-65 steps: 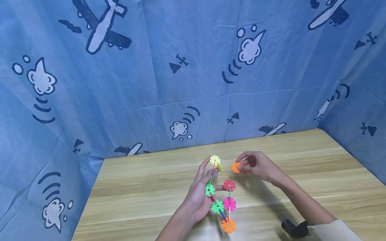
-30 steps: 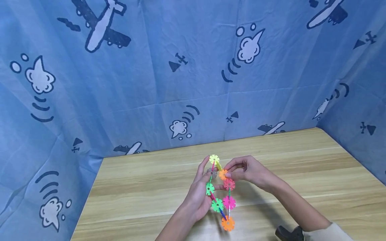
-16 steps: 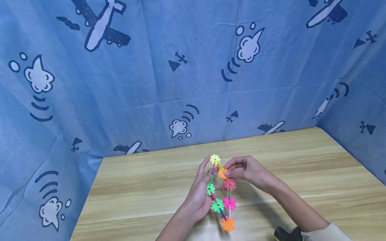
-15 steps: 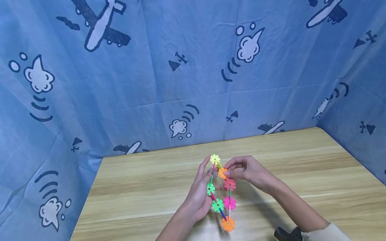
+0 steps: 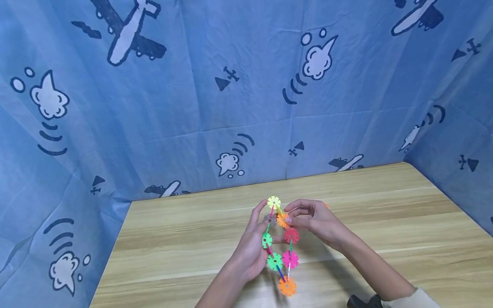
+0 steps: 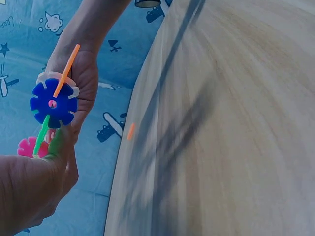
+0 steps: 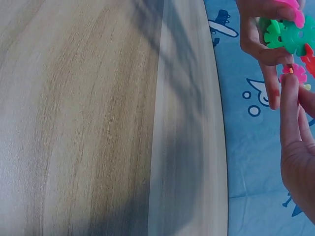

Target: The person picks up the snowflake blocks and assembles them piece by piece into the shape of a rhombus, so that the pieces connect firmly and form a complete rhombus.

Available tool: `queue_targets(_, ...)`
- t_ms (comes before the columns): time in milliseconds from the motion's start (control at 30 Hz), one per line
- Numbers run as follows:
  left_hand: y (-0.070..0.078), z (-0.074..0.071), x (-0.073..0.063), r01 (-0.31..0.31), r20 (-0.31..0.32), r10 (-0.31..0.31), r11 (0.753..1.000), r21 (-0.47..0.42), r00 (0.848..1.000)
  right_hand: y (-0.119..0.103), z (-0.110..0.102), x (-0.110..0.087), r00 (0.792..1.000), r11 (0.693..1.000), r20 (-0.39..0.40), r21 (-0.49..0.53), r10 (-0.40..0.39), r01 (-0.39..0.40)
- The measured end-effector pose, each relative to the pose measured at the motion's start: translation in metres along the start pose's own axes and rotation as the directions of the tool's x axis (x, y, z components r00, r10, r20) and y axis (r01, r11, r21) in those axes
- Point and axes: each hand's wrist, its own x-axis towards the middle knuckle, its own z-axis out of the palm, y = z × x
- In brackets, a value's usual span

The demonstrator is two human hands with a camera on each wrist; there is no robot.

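A chain of notched plastic discs, slotted together and bent into a loop, stands upright in my left hand (image 5: 251,250). Along it run a pale yellow disc (image 5: 274,202), a grey disc (image 5: 271,220), green discs, an orange disc (image 5: 287,286) at the bottom, a pink disc (image 5: 290,259) and a red disc (image 5: 291,235). Others between them appear edge-on, such as a blue disc (image 6: 53,104) facing the left wrist camera. My right hand (image 5: 319,220) pinches another orange disc (image 5: 283,220) between thumb and fingers, right at the yellow edge-on disc, just above the red one.
Both hands work above a wood-grain table (image 5: 185,239). A small orange piece (image 6: 131,131) lies on it near the far edge, partly behind the right hand in the head view. Blue curtains (image 5: 254,102) with printed planes surround the table. A black device (image 5: 363,302) sits at the right wrist.
My right hand has brought the orange disc left, from apart to against the chain's yellow end. Over the last half second both hands and the loop shift only slightly left.
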Motion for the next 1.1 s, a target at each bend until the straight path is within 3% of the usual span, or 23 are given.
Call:
queue_targets(233,-0.004,-0.001,-0.001,0.014,-0.009,-0.014,0.997,-0.080,1.000,0.004,0.003,-0.002,0.999,0.995,-0.037,-0.088,-0.041,0.037)
queue_targets(500,-0.003,-0.002,-0.002,0.002,-0.021,-0.004,0.996,-0.090,1.000,0.011,-0.009,-0.003,0.998,0.998,-0.051,-0.043,-0.043,0.041)
queue_targets(600,-0.002,-0.003,-0.002,-0.002,-0.027,0.000,0.996,-0.084,1.000,0.016,-0.020,-0.004,0.993,0.990,-0.098,-0.134,-0.067,0.054)
queue_targets(667,-0.002,-0.004,-0.003,-0.004,-0.031,0.001,0.997,-0.082,1.000,0.020,-0.028,-0.004,0.987,0.967,-0.136,-0.247,-0.090,0.054)
queue_targets(800,-0.002,-0.005,-0.003,-0.004,-0.029,0.002,0.997,-0.079,1.000,0.029,-0.045,-0.003,0.966,0.887,-0.218,-0.462,-0.136,0.020)
queue_targets(867,-0.003,-0.004,-0.004,-0.007,-0.029,0.005,0.996,-0.087,1.000,0.033,-0.054,-0.003,0.955,0.854,-0.257,-0.521,-0.151,-0.006)
queue_targets(1100,-0.003,-0.003,-0.003,-0.008,-0.032,0.005,0.996,-0.093,0.999,0.046,-0.072,0.003,0.946,0.812,-0.293,-0.581,-0.141,-0.059)
